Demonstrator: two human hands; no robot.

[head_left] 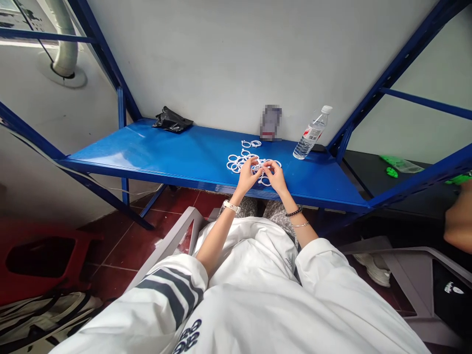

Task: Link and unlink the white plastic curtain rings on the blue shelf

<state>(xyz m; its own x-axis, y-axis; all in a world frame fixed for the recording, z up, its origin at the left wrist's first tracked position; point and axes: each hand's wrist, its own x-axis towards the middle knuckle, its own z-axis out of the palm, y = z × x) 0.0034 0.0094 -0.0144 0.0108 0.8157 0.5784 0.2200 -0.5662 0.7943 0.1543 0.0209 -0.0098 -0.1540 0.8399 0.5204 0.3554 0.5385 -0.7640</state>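
Observation:
Several white plastic rings, which look like curtain rings with small eyelets, lie in a loose heap near the front of the blue shelf. Over this heap, my left hand and my right hand meet with thumbs and fingers pinched close together. A white ring appears to be between the fingertips, though the fingers partly cover it. A few more white rings lie just behind the heap, apart from it.
A crumpled black plastic bag sits at the back left. Toward the back right are a blurred upright phone-like object and a water bottle. Blue frame posts rise at both ends. At far right, another person's arm shows beside bright green pieces.

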